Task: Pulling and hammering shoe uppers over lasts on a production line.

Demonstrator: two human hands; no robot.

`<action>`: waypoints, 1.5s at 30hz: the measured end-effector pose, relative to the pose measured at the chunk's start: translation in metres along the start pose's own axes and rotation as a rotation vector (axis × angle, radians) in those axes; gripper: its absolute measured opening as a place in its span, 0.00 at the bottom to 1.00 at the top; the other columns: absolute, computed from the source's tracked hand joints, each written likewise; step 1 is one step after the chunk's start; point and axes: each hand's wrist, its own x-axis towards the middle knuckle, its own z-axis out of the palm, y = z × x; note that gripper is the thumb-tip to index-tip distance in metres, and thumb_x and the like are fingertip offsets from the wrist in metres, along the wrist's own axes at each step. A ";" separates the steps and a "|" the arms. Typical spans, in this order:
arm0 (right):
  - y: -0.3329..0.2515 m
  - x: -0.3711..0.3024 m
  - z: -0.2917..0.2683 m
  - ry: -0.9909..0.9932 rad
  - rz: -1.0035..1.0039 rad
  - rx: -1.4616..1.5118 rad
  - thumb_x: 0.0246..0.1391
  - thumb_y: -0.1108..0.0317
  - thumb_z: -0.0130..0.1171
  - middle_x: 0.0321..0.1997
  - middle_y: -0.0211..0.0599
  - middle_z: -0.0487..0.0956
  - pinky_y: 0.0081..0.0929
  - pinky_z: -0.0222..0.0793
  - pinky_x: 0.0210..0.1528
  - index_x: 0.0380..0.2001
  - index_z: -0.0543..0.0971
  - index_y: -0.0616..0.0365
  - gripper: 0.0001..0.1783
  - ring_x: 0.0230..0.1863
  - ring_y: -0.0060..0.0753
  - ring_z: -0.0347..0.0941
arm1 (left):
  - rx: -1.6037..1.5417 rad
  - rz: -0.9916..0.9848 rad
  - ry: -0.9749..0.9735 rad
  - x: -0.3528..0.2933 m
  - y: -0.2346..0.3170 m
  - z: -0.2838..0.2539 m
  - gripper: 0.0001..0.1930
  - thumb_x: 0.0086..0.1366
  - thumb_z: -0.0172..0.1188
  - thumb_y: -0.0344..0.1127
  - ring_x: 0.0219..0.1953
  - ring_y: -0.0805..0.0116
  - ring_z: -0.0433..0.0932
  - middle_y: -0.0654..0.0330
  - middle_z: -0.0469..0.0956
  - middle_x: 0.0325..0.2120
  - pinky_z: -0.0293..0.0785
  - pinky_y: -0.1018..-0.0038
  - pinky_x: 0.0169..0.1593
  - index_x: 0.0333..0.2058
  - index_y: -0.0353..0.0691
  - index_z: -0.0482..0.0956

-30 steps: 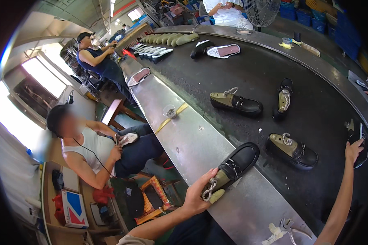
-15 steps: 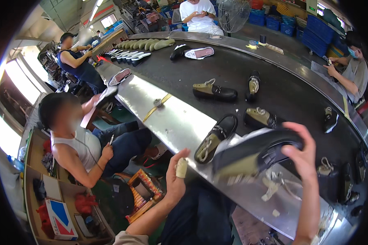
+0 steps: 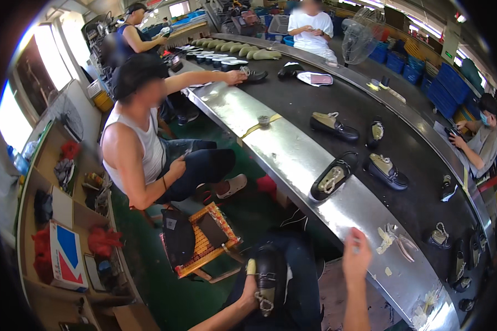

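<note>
Shoe (image 3: 270, 265) of black colour is the nearest thing, lying over the dark trousers (image 3: 305, 259) of the person, and the left hand (image 3: 250, 289) is closed on its left side. The left thumb, which wears a pale yellow cover (image 3: 251, 267), lies along the upper; the other fingers of this hand are hidden, so I cannot tell their grip. The long axis of the shoe runs from near to far: its toe points far, and its heel, with a rope loop (image 3: 264, 302), is near the person. The right hand (image 3: 357, 256) is to the right and slightly farther, apart from the shoe, so the left hand is nearer to it. The right fingers look bent and gathered, but they are blurred, and I cannot tell if they pinch something. To the left stands a stool (image 3: 218, 220). Beyond the right hand, on the metal tabletop (image 3: 290, 159), lie pliers (image 3: 407, 248) and pale scraps (image 3: 385, 240); farther left rests a second black shoe (image 3: 337, 171). At far left, a seated co-worker (image 3: 141, 132) stretches one arm toward a dark shoe (image 3: 255, 76). Farther still are olive lasts (image 3: 243, 48) in a row.
</note>
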 end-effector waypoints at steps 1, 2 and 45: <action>0.023 0.002 -0.020 0.103 -0.131 -0.215 0.63 0.64 0.63 0.59 0.49 0.79 0.40 0.70 0.61 0.57 0.79 0.58 0.21 0.59 0.48 0.76 | 0.182 0.056 0.124 0.001 -0.001 0.012 0.42 0.71 0.42 0.74 0.55 0.51 0.81 0.49 0.80 0.56 0.79 0.51 0.61 0.63 0.42 0.73; 0.039 0.002 -0.036 0.210 -0.266 -0.422 0.62 0.63 0.64 0.65 0.51 0.75 0.45 0.65 0.66 0.60 0.77 0.57 0.24 0.65 0.53 0.71 | 0.244 0.111 0.106 0.009 0.001 0.015 0.41 0.74 0.35 0.73 0.50 0.57 0.85 0.53 0.81 0.54 0.83 0.58 0.55 0.62 0.41 0.74; -0.012 -0.100 -0.033 -1.017 0.589 0.577 0.74 0.55 0.50 0.38 0.39 0.85 0.31 0.76 0.33 0.52 0.75 0.64 0.21 0.33 0.32 0.83 | 1.436 0.527 -0.245 0.027 -0.008 0.051 0.24 0.71 0.62 0.37 0.68 0.63 0.68 0.52 0.67 0.68 0.62 0.68 0.69 0.63 0.37 0.74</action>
